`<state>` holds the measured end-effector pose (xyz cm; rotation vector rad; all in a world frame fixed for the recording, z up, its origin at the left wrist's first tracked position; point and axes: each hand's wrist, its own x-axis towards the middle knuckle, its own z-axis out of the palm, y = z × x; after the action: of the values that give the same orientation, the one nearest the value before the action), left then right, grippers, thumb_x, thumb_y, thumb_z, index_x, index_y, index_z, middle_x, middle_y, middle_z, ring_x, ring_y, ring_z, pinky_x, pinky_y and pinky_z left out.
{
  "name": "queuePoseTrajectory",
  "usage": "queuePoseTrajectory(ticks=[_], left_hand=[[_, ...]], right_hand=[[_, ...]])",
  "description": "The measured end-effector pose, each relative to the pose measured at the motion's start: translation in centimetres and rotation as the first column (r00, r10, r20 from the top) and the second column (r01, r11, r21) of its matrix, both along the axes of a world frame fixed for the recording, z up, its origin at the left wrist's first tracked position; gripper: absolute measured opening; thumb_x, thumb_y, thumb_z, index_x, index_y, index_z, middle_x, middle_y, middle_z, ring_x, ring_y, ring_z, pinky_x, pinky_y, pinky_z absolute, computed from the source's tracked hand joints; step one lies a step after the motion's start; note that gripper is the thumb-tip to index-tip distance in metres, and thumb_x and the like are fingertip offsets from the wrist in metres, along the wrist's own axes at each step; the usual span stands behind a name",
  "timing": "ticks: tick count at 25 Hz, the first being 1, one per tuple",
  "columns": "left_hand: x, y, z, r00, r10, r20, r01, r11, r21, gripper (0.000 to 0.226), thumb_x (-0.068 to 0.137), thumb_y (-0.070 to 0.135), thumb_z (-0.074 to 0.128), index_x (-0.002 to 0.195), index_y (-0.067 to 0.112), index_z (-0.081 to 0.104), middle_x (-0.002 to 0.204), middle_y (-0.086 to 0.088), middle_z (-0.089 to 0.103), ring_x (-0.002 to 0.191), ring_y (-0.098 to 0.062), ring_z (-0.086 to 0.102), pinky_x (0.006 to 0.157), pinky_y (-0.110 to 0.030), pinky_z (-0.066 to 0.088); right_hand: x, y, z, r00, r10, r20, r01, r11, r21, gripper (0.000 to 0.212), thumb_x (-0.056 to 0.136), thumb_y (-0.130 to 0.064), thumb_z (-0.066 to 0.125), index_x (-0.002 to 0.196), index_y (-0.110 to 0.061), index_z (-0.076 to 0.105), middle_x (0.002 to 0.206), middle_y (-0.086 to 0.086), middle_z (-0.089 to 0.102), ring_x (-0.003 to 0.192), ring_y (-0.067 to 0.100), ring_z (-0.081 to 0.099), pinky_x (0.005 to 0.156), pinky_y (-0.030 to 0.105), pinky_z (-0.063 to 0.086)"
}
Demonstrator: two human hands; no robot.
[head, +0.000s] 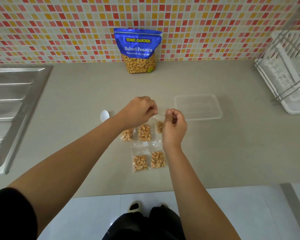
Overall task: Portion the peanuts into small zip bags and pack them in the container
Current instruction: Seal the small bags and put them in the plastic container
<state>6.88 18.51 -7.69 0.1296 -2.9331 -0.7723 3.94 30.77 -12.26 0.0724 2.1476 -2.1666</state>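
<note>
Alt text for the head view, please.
The left hand and right hand pinch the top of a zip bag of peanuts at a counter, four filled bags beside it. A clear container lies right, a white spoon left, the peanut pouch by the wall.

5 small zip bags w/ peanuts: far-left bag, far-middle bag, held bag, near-left bag, near-right bag. 2 hands: left hand, right hand. 1 blue peanut pouch, 1 clear container, 1 white spoon, 1 sink, 1 dish rack.
</note>
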Motion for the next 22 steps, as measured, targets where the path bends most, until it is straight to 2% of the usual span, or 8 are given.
queuePoseTrajectory(ticks=[3,7,9,11,12,14,17,22], left_hand=[[0.3,-0.2,-0.3,1.000,0.007,-0.023,-0.008,0.999,-0.039,0.022,0.090,0.024,0.058,0.087,0.003,0.064,0.087,-0.010,0.065,0.080,-0.023,0.059,0.074,-0.032,0.046],[2.1,0.5,-0.6,0.985,0.171,-0.021,-0.164,0.966,0.199,0.028,0.085,0.035,0.063,0.094,0.009,0.068,0.082,-0.001,0.067,0.073,-0.008,0.057,0.067,-0.006,0.041],[3.9,1.9,-1.8,0.956,0.269,0.116,-0.293,0.863,0.413,0.032,0.081,0.038,0.068,0.102,0.015,0.065,0.082,0.003,0.068,0.075,-0.008,0.062,0.072,-0.008,0.047],[5.7,3.6,-3.4,0.914,0.311,0.259,-0.403,0.643,0.652,0.029,0.080,0.027,0.072,0.102,0.013,0.059,0.082,-0.005,0.069,0.077,-0.020,0.066,0.077,-0.030,0.057],[6.5,4.4,-4.1,0.887,0.342,0.309,-0.455,0.539,0.709,0.027,0.080,0.021,0.072,0.101,0.011,0.058,0.081,-0.010,0.067,0.076,-0.023,0.066,0.077,-0.037,0.058],[8.0,5.9,-5.4,0.833,0.393,0.390,-0.547,0.479,0.687,0.031,0.079,0.020,0.073,0.103,0.012,0.055,0.077,-0.013,0.069,0.067,-0.020,0.065,0.073,-0.037,0.056],[9.1,7.6,-7.3,0.796,0.430,0.426,-0.606,0.567,0.558,0.034,0.079,0.028,0.071,0.100,0.015,0.049,0.065,-0.004,0.069,0.053,-0.008,0.061,0.059,-0.022,0.050],[9.3,8.2,-8.2,0.858,0.396,0.326,-0.468,0.865,0.182,0.033,0.085,0.036,0.062,0.098,0.007,0.055,0.077,-0.007,0.068,0.074,-0.024,0.062,0.066,-0.029,0.044]], right_hand=[[-0.2,0.4,-0.1,1.000,0.021,-0.005,-0.021,0.999,0.033,0.009,0.092,-0.019,0.056,0.092,-0.015,0.063,0.080,-0.006,0.061,0.074,0.009,0.056,0.069,0.019,0.048],[-0.2,0.8,-0.1,0.985,0.061,0.161,-0.047,0.995,-0.091,0.008,0.092,-0.021,0.056,0.086,-0.021,0.061,0.075,-0.004,0.059,0.061,0.006,0.054,0.061,0.020,0.048],[0.0,1.3,0.1,0.962,0.097,0.256,-0.055,0.984,-0.168,0.005,0.092,-0.019,0.056,0.088,-0.019,0.059,0.078,-0.002,0.059,0.058,0.003,0.056,0.058,0.018,0.047],[0.6,2.0,-0.2,0.926,0.169,0.337,-0.107,0.975,-0.195,0.004,0.091,-0.018,0.057,0.088,-0.019,0.058,0.081,0.000,0.061,0.059,0.004,0.059,0.055,0.020,0.047],[1.0,2.4,-0.6,0.916,0.187,0.354,-0.140,0.978,-0.154,0.004,0.091,-0.018,0.058,0.087,-0.020,0.058,0.082,0.001,0.063,0.058,0.004,0.060,0.054,0.021,0.046],[1.7,3.5,-2.0,0.944,0.190,0.269,-0.239,0.957,0.163,0.005,0.090,-0.023,0.057,0.086,-0.020,0.060,0.086,-0.001,0.065,0.065,0.006,0.061,0.063,0.025,0.045],[2.6,4.8,-3.8,0.962,0.252,0.102,-0.264,0.778,0.571,0.013,0.089,-0.028,0.056,0.090,-0.018,0.065,0.088,-0.004,0.066,0.077,0.011,0.057,0.069,0.022,0.037],[2.6,4.7,-5.9,0.945,0.302,0.121,-0.305,0.690,0.657,0.014,0.085,-0.027,0.059,0.088,-0.015,0.066,0.080,-0.005,0.066,0.078,0.016,0.062,0.065,0.021,0.036]])
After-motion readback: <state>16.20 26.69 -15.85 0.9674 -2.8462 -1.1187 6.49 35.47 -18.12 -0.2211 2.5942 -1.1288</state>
